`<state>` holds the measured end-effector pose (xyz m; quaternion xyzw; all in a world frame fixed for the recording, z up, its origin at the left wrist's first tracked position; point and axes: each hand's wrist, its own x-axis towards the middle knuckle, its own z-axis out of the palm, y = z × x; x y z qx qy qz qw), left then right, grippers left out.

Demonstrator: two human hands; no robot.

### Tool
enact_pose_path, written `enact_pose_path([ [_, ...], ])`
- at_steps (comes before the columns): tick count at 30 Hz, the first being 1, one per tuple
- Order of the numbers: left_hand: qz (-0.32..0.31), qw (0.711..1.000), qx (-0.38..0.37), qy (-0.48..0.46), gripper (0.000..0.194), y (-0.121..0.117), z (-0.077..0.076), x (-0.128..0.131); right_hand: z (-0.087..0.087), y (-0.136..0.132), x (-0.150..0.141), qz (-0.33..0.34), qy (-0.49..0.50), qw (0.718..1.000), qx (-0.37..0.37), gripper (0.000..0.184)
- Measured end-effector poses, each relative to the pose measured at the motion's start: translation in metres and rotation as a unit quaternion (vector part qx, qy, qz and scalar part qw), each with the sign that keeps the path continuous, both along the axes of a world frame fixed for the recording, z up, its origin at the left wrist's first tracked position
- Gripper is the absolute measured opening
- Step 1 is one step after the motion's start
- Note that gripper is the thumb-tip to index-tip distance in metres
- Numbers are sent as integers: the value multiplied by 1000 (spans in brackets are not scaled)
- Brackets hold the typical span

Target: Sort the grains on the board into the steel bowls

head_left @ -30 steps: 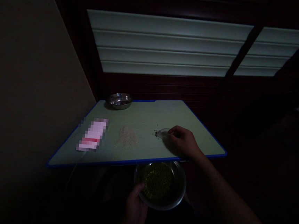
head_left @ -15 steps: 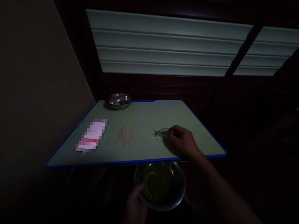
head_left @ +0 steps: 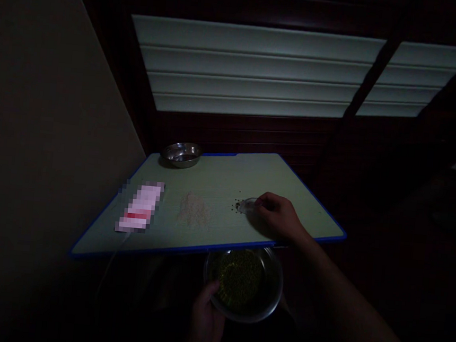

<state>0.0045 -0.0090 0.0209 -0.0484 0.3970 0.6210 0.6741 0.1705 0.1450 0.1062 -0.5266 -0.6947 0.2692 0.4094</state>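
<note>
My right hand (head_left: 278,212) pinches a small clear plastic piece (head_left: 248,204) just above the right half of the tabletop; its exact kind is too dim to make out. Several small dark beans (head_left: 237,206) lie on the surface at the piece's left end. Below the table's front edge, my left hand (head_left: 208,310) grips a metal bowl (head_left: 274,297) by its left rim, thumb over the inside. Small green beans (head_left: 240,276) that look like mung beans fill much of the bowl's left side. A loose patch of pale grains (head_left: 194,210), perhaps rice, is spread on the middle of the table.
The pale green table (head_left: 227,176) has a blue edge. At its back left corner stands a shiny metal bowl (head_left: 181,155). A phone (head_left: 141,206) with a blurred-out screen and a cable lies on the left. Behind are a dark wooden frame and pale slatted panels (head_left: 256,69).
The clear plastic piece has shifted slightly at the beans, and the beans by its tip lie a little differently. My left hand and the bowl have hardly moved.
</note>
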Motion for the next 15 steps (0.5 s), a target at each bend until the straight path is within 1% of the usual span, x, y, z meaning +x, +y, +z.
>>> enact_pose_path([
  [4,0,1000,9,-4,44,-1,0,0,-1,0,2,-25,0,1000,-8,12],
  [7,8,1000,6,-16,45,0,0,0,1,-1,3,-14,-3,1000,-17,13],
  [11,17,1000,-4,-18,46,0,1,0,4,-3,2,11,18,999,-40,11],
  [15,14,1000,-8,-12,46,0,3,0,6,-5,2,11,32,999,-38,12],
])
